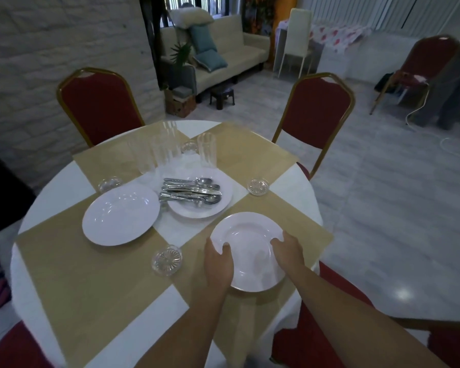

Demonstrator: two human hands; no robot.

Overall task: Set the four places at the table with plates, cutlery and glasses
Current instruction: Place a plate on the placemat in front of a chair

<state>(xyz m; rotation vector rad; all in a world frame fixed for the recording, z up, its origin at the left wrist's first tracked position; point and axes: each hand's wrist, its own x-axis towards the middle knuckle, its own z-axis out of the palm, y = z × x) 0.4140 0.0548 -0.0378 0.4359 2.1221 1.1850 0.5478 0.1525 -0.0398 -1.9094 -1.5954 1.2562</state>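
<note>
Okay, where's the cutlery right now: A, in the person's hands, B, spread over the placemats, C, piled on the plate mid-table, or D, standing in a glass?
C: the cutlery lies heaped on the centre plate; the left hand and right hand grip a bare plate.

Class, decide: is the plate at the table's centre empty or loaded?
Loaded: the centre plate carries a pile of cutlery.
</note>
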